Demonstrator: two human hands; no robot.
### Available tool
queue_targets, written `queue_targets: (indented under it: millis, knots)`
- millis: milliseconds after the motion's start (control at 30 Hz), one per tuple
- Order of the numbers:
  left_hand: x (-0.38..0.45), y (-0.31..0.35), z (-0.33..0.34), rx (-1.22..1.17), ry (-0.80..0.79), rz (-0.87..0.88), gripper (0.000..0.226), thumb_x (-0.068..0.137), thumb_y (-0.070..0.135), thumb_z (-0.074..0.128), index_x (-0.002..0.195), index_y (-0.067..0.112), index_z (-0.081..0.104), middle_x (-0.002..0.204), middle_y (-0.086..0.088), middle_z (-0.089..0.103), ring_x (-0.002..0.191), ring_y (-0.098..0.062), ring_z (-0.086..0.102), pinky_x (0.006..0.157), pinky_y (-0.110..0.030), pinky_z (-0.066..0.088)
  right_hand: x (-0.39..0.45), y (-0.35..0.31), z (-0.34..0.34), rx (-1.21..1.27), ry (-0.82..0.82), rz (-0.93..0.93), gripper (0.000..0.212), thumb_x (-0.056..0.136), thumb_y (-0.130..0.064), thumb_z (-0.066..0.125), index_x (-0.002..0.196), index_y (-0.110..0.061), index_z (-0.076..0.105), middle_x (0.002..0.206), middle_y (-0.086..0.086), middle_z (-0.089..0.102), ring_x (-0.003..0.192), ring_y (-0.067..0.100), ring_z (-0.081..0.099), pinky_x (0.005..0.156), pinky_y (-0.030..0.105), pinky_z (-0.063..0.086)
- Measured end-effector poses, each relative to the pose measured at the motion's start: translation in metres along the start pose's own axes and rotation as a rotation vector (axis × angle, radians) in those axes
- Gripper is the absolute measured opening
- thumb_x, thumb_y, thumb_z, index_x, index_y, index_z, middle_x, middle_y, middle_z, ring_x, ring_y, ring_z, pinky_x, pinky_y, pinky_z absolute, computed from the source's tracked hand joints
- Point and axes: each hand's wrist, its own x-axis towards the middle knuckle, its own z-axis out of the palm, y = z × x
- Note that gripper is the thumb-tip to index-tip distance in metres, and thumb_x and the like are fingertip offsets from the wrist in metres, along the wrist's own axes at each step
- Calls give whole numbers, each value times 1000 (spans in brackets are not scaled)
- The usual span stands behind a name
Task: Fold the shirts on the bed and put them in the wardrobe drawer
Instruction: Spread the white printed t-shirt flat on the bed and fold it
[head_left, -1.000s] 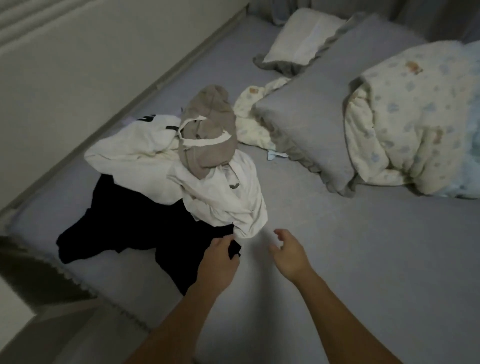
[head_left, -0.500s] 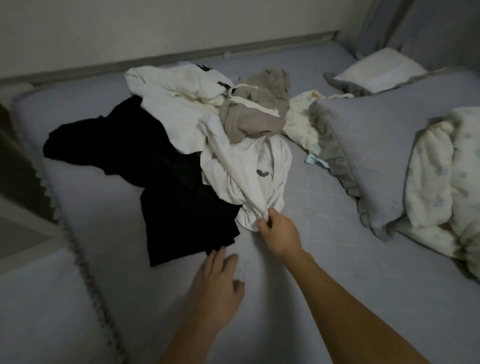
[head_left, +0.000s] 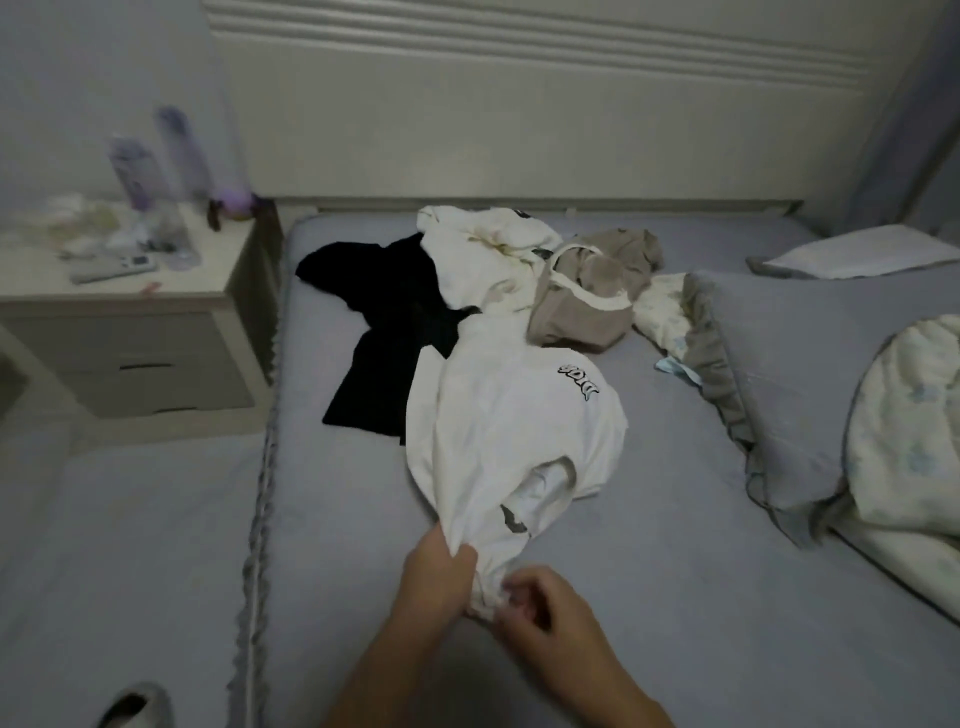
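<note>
Gripping white shirt (head_left: 514, 441): both hands (head_left: 436, 582) (head_left: 545, 608), grey bed (head_left: 675, 597), cluttered nightstand (head_left: 124, 322) leftward.

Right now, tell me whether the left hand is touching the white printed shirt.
Touching. The head view shows the left hand gripping a bunched fold of the white printed shirt, cloth emerging between thumb and fingers.

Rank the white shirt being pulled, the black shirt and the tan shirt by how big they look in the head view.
1. White shirt, largest, though it lies nearest the camera.
2. Black shirt, partly hidden under other clothes, so its real extent is unsure.
3. Tan shirt, smallest, bunched up and farther away.
</note>
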Motion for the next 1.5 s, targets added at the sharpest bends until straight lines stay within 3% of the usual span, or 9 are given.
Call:
queue_targets:
  millis: [233, 500, 633, 767, 1000, 1100, 1200, 1367, 1500]
  knots:
    - [-88, -22, 24, 183, -245, -212, 8, 83, 7, 54, 89, 12, 56, 80, -1, 58, 61, -8, 56, 42, -15, 42, 13, 5, -69, 123, 311, 137, 90, 79, -29, 79, 151, -17, 25, 146, 6, 34, 123, 20, 46, 105, 37, 40]
    - [-104, -38, -25, -85, 496, 170, 37, 80, -7, 50, 96, 25, 57, 83, 11, 64, 75, -3, 59, 61, -11, 41, -6, -20, -58, -173, 149, -252, 21, 79, -16, 63, 95, -30, 63, 86, -17, 61, 78, -1, 55, 70, 21, 42]
    - [-91, -35, -65, 104, -58, -70, 20, 66, 31, 55, 67, 11, 60, 67, 2, 59, 61, -14, 50, 61, -27, 40, -35, -24, -53, -212, -213, -416, 20, 77, -33, 63, 96, -34, 63, 85, -15, 62, 78, 2, 59, 72, 23, 47]
    - [-99, -45, -52, 417, -759, -208, 33, 76, 46, 63, 81, 15, 71, 74, 10, 59, 60, 5, 53, 56, -8, 41, 11, -23, -65, 92, 295, -135, 39, 85, -40, 65, 122, -29, 62, 124, -8, 59, 115, 15, 56, 102, 35, 45]
    - [-57, -35, -35, -183, 255, -36, 33, 84, 47, 70, 103, 23, 56, 90, 12, 60, 88, -13, 60, 76, -26, 46, 64, -25, -56, 115, 172, 260, 52, 83, -35, 74, 129, -20, 55, 122, 2, 65, 112, 24, 63, 88, 33, 49]
    - [-46, -29, -28, -323, 165, -89, 67, 81, 35, 76, 136, 15, 44, 121, 4, 57, 111, -21, 56, 98, -37, 46, 38, -23, -64, 144, 138, 178, 20, 78, -22, 75, 97, -23, 68, 95, -5, 74, 86, 14, 69, 69, 27, 52]
    - [-61, -23, -26, -307, 122, 130, 38, 68, 30, 67, 105, 21, 66, 95, 7, 72, 90, -12, 64, 74, -22, 50, 17, -17, -111, 116, 364, 157, 15, 73, -24, 75, 86, -20, 68, 85, -3, 73, 77, 17, 67, 69, 31, 53]
    - [-107, -32, 10, -594, -294, 160, 37, 68, 49, 69, 96, 25, 73, 91, 7, 74, 82, -7, 66, 73, -25, 53, 10, -5, -159, 223, 548, 225, 28, 68, -44, 64, 93, -32, 67, 93, -3, 71, 81, 14, 63, 76, 34, 52]
    - [-104, -41, 36, -19, -426, 67, 55, 79, 72, 50, 58, 22, 59, 59, 11, 60, 61, -6, 54, 62, -24, 41, 17, 21, -132, -29, 247, 418, 68, 81, -50, 71, 138, -21, 49, 137, 10, 57, 121, 29, 57, 105, 47, 45]
